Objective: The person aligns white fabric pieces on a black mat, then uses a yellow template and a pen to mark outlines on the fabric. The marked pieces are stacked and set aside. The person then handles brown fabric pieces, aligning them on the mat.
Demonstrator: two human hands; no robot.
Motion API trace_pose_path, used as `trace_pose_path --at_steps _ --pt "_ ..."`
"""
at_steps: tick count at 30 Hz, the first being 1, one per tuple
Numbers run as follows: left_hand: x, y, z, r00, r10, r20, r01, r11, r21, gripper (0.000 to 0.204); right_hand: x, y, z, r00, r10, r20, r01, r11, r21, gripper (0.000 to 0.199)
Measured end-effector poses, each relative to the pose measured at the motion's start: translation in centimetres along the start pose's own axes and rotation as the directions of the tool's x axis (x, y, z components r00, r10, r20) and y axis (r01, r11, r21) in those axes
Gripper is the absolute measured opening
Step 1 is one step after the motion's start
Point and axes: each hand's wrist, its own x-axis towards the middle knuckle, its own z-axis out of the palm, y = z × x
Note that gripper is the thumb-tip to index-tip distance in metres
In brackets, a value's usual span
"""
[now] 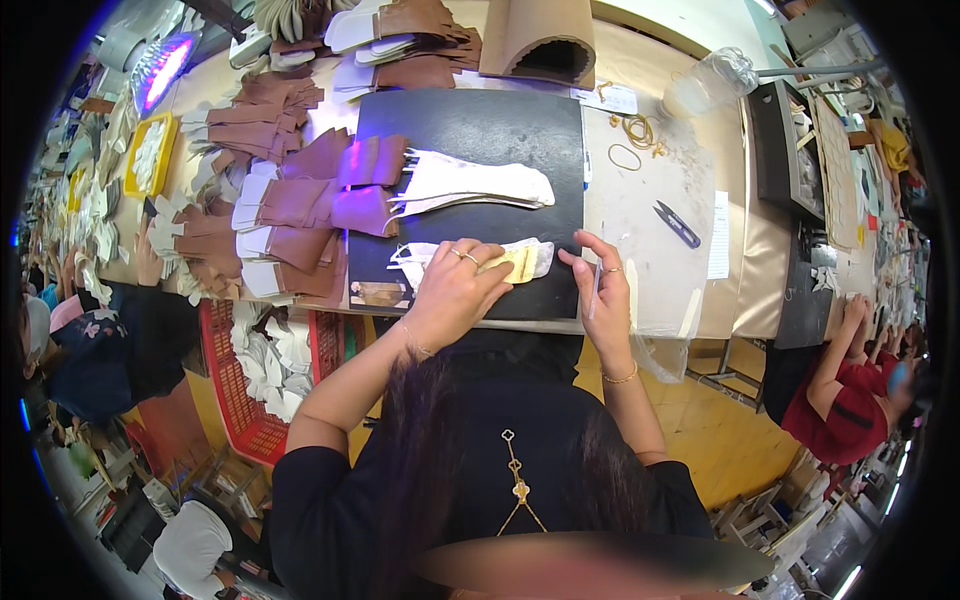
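On the black board (pixel 470 115), near its front edge, lies a flat white cut piece (pixel 540 262) with a yellow patch (pixel 522 262) on top. My left hand (pixel 460 280) presses down on them, fingers close together, and covers the middle. Just past the board's right edge is my right hand (pixel 605 295), its fingers bent around a thin pale rod (pixel 597 288) that I cannot identify more closely. Beyond my left hand rests a stack of white cut pieces (pixel 480 183) with strips at one end. Brown leather-like pieces (pixel 370 185) lie beside that stack, overlapping the board's left side.
Brown and white pieces (pixel 290 205) are piled left. A dark thread snipper (pixel 678 224), rubber bands (pixel 640 130) and a plastic bottle (pixel 712 82) lie right. A curved tan block (pixel 540 40) stands behind. A red basket (pixel 222 370) holds white pieces below left. Other people sit on both sides.
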Motion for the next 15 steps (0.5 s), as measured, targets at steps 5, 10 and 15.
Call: trace_pose_path --at_steps 5,10,15 --pt "1.6 0.1 0.9 0.999 0.033 -0.039 -0.033 0.999 -0.006 0.025 0.5 0.1 0.4 1.000 -0.019 0.002 0.019 0.995 0.095 0.034" --pt "2.1 0.4 1.3 1.000 0.008 -0.024 -0.009 1.000 -0.023 0.024 0.4 0.1 0.6 1.000 -0.021 -0.019 0.022 0.996 0.086 0.030" --pt "2.0 0.4 1.4 1.000 0.010 -0.019 -0.010 1.000 -0.018 0.024 0.5 -0.4 0.6 0.998 -0.040 -0.045 0.043 0.998 0.048 0.033"
